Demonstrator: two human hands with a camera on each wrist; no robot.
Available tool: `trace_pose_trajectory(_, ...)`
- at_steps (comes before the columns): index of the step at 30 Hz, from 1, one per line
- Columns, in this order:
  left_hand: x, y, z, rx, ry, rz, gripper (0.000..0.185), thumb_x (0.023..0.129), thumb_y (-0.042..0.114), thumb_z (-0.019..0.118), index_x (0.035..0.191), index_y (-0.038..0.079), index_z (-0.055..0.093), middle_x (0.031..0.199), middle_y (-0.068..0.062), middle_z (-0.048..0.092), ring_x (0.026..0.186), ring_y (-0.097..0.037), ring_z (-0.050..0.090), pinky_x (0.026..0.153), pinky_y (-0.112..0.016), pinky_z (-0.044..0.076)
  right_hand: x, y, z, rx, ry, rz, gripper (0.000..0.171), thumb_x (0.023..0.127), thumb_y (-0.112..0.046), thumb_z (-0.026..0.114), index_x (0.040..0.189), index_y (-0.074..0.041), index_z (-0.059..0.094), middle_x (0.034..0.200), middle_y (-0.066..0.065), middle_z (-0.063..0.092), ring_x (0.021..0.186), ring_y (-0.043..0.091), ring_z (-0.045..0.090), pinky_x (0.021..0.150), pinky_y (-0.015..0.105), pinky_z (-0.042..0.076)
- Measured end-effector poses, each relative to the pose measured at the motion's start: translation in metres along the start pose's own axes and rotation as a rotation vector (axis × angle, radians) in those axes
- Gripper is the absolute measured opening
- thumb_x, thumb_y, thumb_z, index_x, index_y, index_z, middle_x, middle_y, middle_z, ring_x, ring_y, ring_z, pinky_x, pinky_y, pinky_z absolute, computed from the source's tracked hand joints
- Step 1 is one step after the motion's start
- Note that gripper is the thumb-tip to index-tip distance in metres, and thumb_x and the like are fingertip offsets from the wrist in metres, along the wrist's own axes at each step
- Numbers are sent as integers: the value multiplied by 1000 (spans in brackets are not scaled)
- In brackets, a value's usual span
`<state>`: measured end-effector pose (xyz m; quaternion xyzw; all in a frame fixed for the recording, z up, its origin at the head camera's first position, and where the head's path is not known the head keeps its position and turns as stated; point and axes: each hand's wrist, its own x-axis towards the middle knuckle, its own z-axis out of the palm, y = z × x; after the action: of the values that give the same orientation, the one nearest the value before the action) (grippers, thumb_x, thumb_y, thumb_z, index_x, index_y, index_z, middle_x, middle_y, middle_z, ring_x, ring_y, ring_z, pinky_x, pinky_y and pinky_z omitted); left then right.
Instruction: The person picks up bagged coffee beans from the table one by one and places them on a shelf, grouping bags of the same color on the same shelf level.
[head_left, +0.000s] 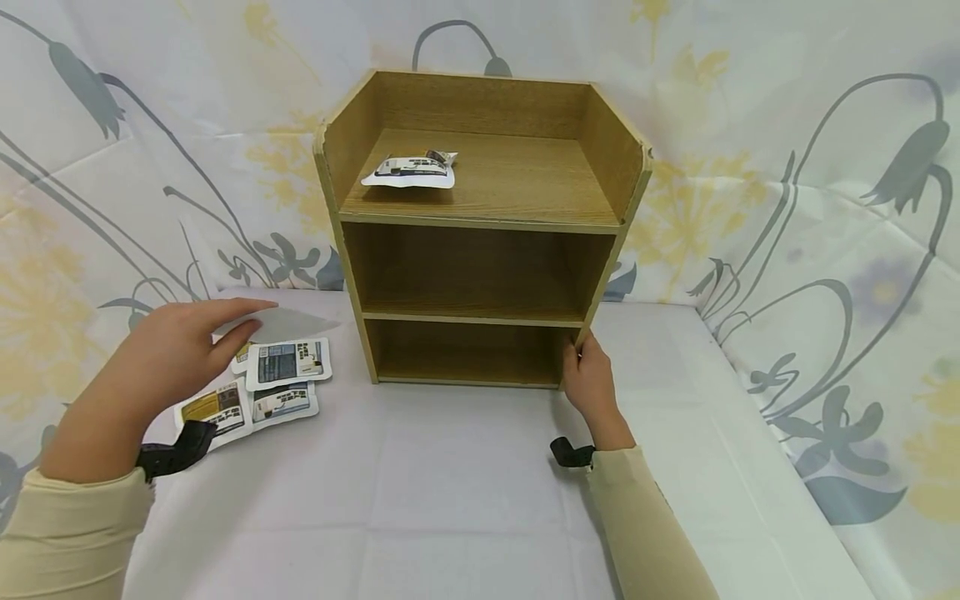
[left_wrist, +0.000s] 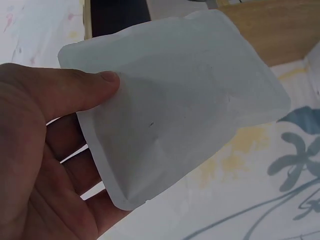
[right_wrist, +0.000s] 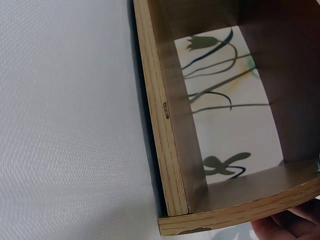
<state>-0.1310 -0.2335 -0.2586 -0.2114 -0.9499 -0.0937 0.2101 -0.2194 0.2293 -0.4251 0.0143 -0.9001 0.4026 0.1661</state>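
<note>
Floral cloth behind and under everything; wooden shelf unit [head_left: 480, 225] stands on the white table [head_left: 465, 500]. Blank sachet [left_wrist: 175, 110] is pinched betw. thumb and fingers of left hand [head_left: 168, 354], above loose packets [head_left: 258, 387]. Shelf's lower right edge is gripped by right hand [head_left: 588, 379], fingers curled. Risk: thin pinch, sachet could slip; one packet [head_left: 412, 169] already on top.

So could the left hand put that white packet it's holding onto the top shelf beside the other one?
Probably yes. The left hand holds the white packet in the air beside the wooden shelf unit. The top shelf is open at the front and bare to the right of the packet on it; nothing stands between.
</note>
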Motion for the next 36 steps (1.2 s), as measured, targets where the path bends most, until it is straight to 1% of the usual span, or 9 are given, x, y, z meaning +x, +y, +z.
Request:
trace_pose_trajectory(6, 5, 12, 1, -7, 63, 71, 35, 84, 7, 70, 118, 13, 68, 104, -20, 72, 71, -35, 68, 64, -53, 52, 0, 2, 1, -3, 2, -4, 40, 104, -28, 39, 129, 1, 48, 124, 25, 59, 109, 37, 62, 86, 52, 53)
trace_pose_trajectory(13, 13, 26, 0, -38, 225, 232, 41, 75, 2, 75, 116, 11, 70, 98, -15, 74, 70, -31, 70, 57, -47, 53, 0, 2, 0, -3, -1, -7, 40, 104, -29, 39, 130, 0, 48, 125, 25, 59, 110, 37, 62, 86, 52, 53)
trace_pose_trajectory(16, 16, 31, -1, -42, 280, 286, 25, 95, 22, 62, 115, 10, 70, 95, -14, 75, 68, -30, 70, 54, -46, 53, 0, 2, 0, 2, -6, -7, 41, 104, -30, 38, 131, 0, 47, 127, 24, 58, 112, 37, 61, 87, 52, 53)
trace_pose_trajectory(20, 22, 39, -4, -33, 334, 353, 54, 103, 45, 32, 112, 9, 72, 91, -13, 75, 66, -28, 70, 50, -42, 51, 0, 2, 1, 0, -8, -11, 42, 104, -31, 37, 131, 0, 47, 127, 24, 58, 113, 38, 61, 88, 53, 53)
trace_pose_trajectory(25, 30, 50, -9, -24, 368, 414, 48, 105, 39, 35, 112, 9, 72, 87, -9, 75, 62, -22, 68, 47, -36, 47, 0, 1, 0, -1, -9, -9, 40, 104, -29, 38, 130, 0, 47, 126, 25, 58, 112, 38, 61, 87, 53, 53)
trace_pose_trajectory(27, 33, 53, -11, -24, 372, 433, 37, 103, 31, 44, 113, 9, 71, 85, -8, 75, 60, -19, 66, 46, -33, 45, 0, 1, 0, 0, -9, -9, 41, 104, -29, 38, 131, 0, 47, 127, 24, 58, 112, 37, 61, 87, 53, 53)
trace_pose_trajectory(30, 38, 59, -13, -29, 371, 456, 24, 94, 15, 59, 114, 9, 70, 85, -8, 75, 61, -19, 66, 46, -32, 45, -1, 1, 0, -5, -9, -11, 42, 104, -30, 37, 132, 0, 47, 128, 25, 58, 113, 38, 61, 88, 53, 53)
trace_pose_trajectory(33, 43, 66, -15, -38, 389, 473, 34, 80, 2, 69, 113, 8, 71, 85, -8, 75, 63, -20, 68, 47, -34, 47, 0, 1, 1, -7, -9, -8, 42, 104, -30, 37, 132, 0, 46, 129, 25, 58, 114, 38, 61, 88, 53, 53)
trace_pose_trajectory(36, 48, 71, -16, -49, 405, 488, 35, 79, 1, 69, 113, 8, 71, 85, -8, 74, 63, -21, 67, 48, -36, 48, 0, 1, 1, -3, -12, -4, 42, 104, -30, 38, 133, 0, 46, 128, 24, 58, 114, 37, 61, 88, 53, 53)
